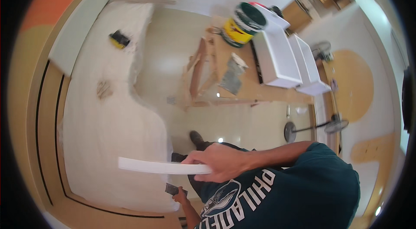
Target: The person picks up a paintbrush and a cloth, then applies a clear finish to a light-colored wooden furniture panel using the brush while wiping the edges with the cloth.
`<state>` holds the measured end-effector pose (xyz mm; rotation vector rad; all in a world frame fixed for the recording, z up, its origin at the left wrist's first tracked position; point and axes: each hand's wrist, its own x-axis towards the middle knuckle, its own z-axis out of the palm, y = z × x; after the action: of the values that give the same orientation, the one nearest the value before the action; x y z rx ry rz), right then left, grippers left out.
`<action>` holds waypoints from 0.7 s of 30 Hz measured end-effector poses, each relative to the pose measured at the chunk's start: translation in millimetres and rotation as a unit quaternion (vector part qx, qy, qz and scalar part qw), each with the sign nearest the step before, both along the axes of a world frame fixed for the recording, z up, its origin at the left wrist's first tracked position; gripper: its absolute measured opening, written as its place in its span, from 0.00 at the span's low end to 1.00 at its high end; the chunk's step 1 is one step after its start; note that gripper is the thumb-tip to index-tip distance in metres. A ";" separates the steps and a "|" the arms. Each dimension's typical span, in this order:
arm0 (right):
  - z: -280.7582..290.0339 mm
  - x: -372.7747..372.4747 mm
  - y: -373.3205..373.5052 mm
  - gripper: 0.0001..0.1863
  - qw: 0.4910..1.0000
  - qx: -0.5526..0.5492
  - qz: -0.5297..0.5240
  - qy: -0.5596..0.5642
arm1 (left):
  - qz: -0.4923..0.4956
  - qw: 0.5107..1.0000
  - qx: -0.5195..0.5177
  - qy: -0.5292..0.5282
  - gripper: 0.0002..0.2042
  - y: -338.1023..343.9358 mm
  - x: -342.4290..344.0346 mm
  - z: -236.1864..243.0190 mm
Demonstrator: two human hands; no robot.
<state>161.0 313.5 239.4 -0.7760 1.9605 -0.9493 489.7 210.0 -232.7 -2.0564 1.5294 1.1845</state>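
Observation:
My right hand (223, 162) is closed round one end of a long, thin white strip (160, 167), which sticks out leftward. Lower down, my left hand (180, 195) grips a small dark grey flat block (172, 189); its exact kind is not clear. The strip hangs over the edge of a long low surface under a whitish cover (117, 142). On that cover lie a black and yellow object (119, 39) and a brownish crumpled patch (104, 89), both out of reach of my hands.
A wooden worktable (251, 92) stands ahead, bearing a green bucket (242, 25) with a yellow label, white drawer boxes (279, 64) and a grey sheet (234, 77). A standing fan (290, 132) is at the right. Pale shiny floor (164, 55) lies between table and covered surface.

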 end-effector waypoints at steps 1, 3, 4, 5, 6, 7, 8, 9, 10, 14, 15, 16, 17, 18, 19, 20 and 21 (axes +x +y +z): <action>6.8 5.8 26.5 0.20 0.999 0.010 -0.018 0.025 | -0.040 0.998 -0.020 -0.034 0.42 0.0 -5.0 10.5; 6.7 13.2 79.5 0.19 0.996 0.037 -0.049 0.072 | -0.107 0.992 -0.040 -0.062 0.42 -0.8 -14.8 22.3; 5.4 14.6 103.6 0.20 0.993 0.060 -0.055 0.089 | -0.129 0.989 -0.048 -0.057 0.42 -9.2 -17.1 26.4; 3.5 14.6 126.0 0.20 0.990 0.084 -0.055 0.104 | -0.143 0.987 -0.054 -0.054 0.42 -13.7 -19.4 28.6; -0.7 13.1 148.5 0.21 0.986 0.106 -0.051 0.118 | -0.134 0.990 -0.044 -0.017 0.43 -17.4 -26.0 28.1; -8.3 12.7 172.0 0.22 0.979 0.127 -0.056 0.149 | -0.124 0.992 -0.032 0.018 0.43 -19.8 -34.2 29.8; -19.2 11.4 195.1 0.23 0.973 0.155 -0.052 0.162 | -0.114 0.992 -0.017 0.051 0.44 -21.4 -39.7 31.5; -32.5 6.4 218.3 0.24 0.966 0.182 -0.044 0.176 | -0.090 0.989 0.018 0.112 0.43 -20.5 -45.8 32.4; -54.4 -1.0 241.1 0.25 0.961 0.200 -0.035 0.187 | -0.066 0.982 0.044 0.170 0.43 -23.9 -51.7 34.5; -152.3 -43.5 332.9 0.21 0.950 0.255 -0.012 0.178 | -0.115 0.964 0.064 0.233 0.43 32.5 -89.2 85.7; -172.7 -56.2 348.8 0.20 0.950 0.258 -0.015 0.175 | -0.170 0.959 0.034 0.226 0.44 46.6 -86.2 82.6; -196.6 -72.2 362.0 0.19 0.951 0.256 -0.017 0.174 | -0.223 0.951 -0.001 0.215 0.45 60.2 -84.0 74.0; -222.6 -86.3 375.8 0.20 0.952 0.242 -0.021 0.186 | -0.279 0.939 -0.027 0.201 0.45 77.8 -84.2 66.2; -252.3 -93.1 401.8 0.20 0.950 0.246 -0.035 0.190 | -0.299 0.932 -0.009 0.202 0.48 115.3 -102.2 76.6; -278.4 -98.3 425.6 0.21 0.947 0.253 -0.048 0.192 | -0.321 0.925 0.012 0.203 0.50 155.3 -121.2 92.4; -300.0 -109.2 433.3 0.22 0.951 0.240 -0.043 0.192 | -0.306 0.928 0.021 0.211 0.51 177.6 -115.6 77.3; -321.8 -120.9 441.7 0.24 0.954 0.230 -0.038 0.190 | -0.292 0.930 0.033 0.220 0.53 200.9 -109.8 60.1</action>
<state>40.1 755.2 -82.3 -0.6456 2.4361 -0.3645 380.0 410.9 -172.6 -1.1798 2.0646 1.4594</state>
